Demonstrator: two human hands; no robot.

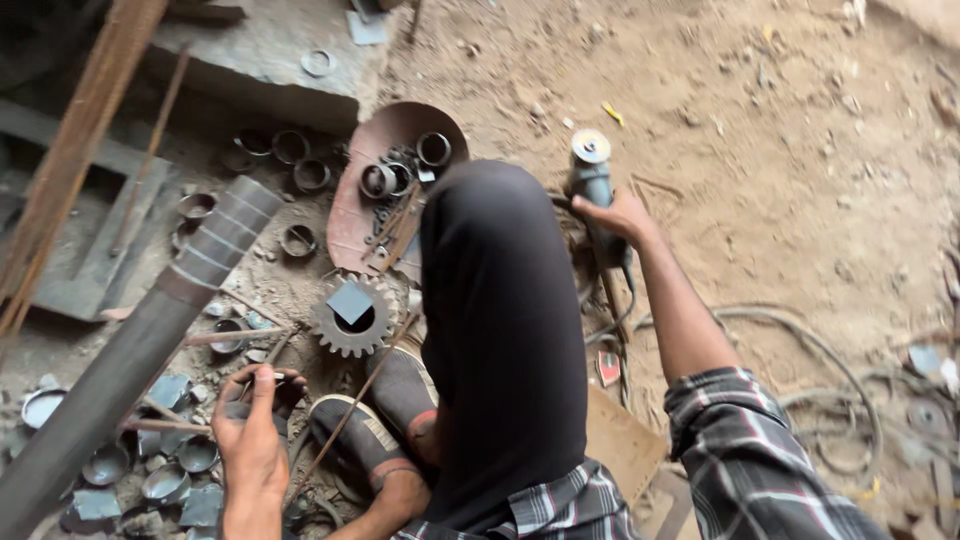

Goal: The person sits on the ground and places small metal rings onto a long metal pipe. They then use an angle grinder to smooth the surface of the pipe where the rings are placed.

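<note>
Right hand (617, 215) wrapped around grey angle grinder (592, 185) standing on sandy floor (780, 130), beside raised knee. Left hand (250, 425) pinching small dark metal piece (272, 380), perhaps a ring, below rusty gear (352, 315) bearing a grey square plate.

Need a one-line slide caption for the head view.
Seated on dirt, right hand grips an angle grinder; left hand pinches a thin rod.

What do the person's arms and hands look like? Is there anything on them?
Both hands are bare, no gloves: the left hand and the right hand. The right arm wears a checked shirt sleeve in grey, black and red, rolled up to about the elbow.
</note>
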